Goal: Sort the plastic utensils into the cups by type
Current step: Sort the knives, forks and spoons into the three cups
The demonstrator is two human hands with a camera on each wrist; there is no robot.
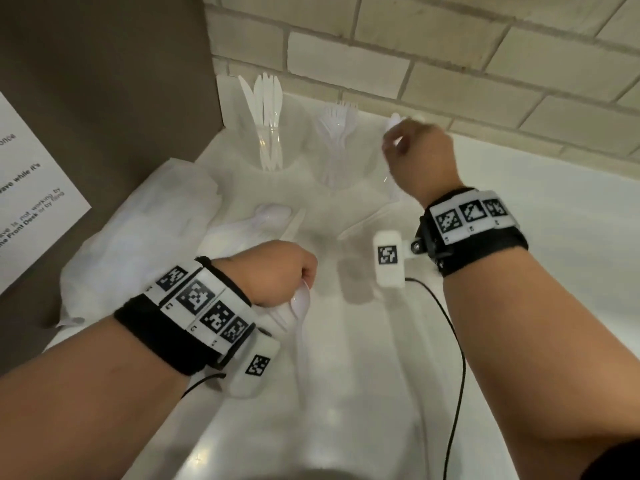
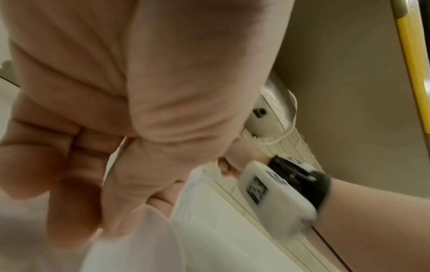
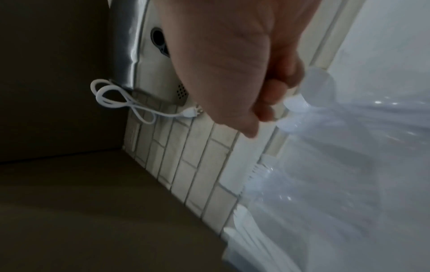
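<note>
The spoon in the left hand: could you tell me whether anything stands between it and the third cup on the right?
Yes. The right hand hovers at that cup, holding spoons over it, so the left hand and its spoon would meet it there.

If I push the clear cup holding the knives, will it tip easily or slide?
The cup with knives probably tips more readily than it slides: its knives stand tall, well above the rim, so weight sits high. It looks like thin clear plastic, likely light. The white counter appears smooth, so a low push may slide it.
</note>
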